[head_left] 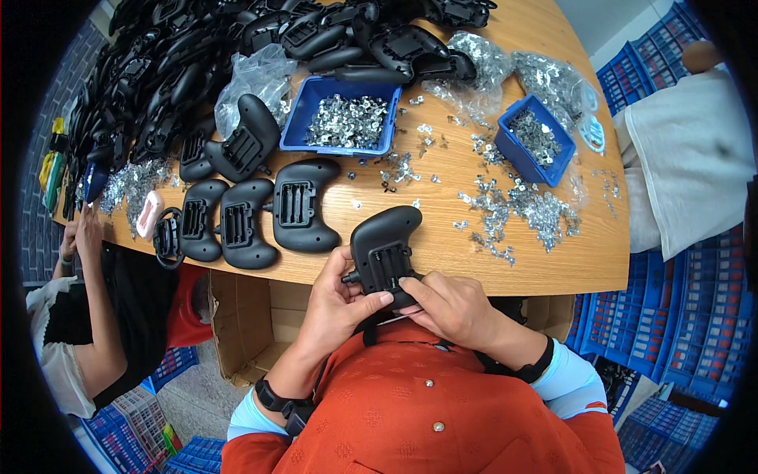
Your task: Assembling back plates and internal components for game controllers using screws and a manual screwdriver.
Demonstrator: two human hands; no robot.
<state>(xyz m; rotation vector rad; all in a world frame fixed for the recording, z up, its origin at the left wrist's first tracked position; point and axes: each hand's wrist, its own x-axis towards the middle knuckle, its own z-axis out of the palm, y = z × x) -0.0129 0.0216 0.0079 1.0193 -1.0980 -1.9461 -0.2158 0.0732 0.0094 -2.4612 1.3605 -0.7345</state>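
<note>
Black plastic game-controller shell (380,241), long axis pointing away: left grip (338,302) clasped round its left side; right grip (452,306) touching its slots (388,265), closure indeterminable.

The held controller shell (377,237) is plain black, and so are the shells piled (170,87) on the desk (450,261), whose light honey-brown top has a streaky wood grain. The wide tray (335,151) and the smaller bin (515,160) are deep blue; the loose clips (347,122) are silvery. A pale pink case (148,215) lies there too. The wearer's top (379,395) is rust-red with tone-on-tone motifs and pearly buttons (438,426). The blue racks (647,308) seem dotted with white and reddish patches, though the rim blurs them.
</note>
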